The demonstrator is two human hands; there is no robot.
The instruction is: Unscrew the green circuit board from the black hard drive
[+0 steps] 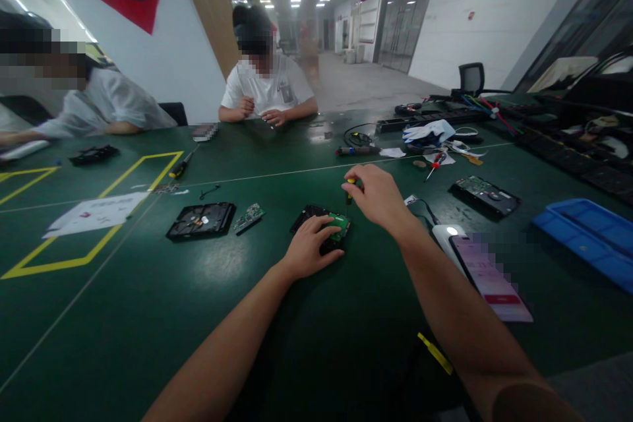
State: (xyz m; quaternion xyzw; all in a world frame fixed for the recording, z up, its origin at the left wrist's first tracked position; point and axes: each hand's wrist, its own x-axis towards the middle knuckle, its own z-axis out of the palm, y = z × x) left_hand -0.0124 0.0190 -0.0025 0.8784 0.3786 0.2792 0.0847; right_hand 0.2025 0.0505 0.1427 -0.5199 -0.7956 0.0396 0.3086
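A black hard drive (302, 213) with a green circuit board (341, 227) on its upper face lies on the table in front of me. My left hand (309, 245) holds it down, fingers across its top and thumb along the near side. Above the board's right end, my right hand (373, 194) pinches the yellow-and-black handle of a small screwdriver (350, 190), held upright. Its tip is too small to make out. Left of the drive lie a loose circuit board (250, 217) and another black drive (202, 220).
On the right are a further hard drive (484, 196), a phone (492, 277) and a blue tray (588, 241). A red-handled screwdriver (435, 163), gloves (428, 133) and cables lie beyond. Paper (96, 214) lies left. Two people sit across the table (148, 303).
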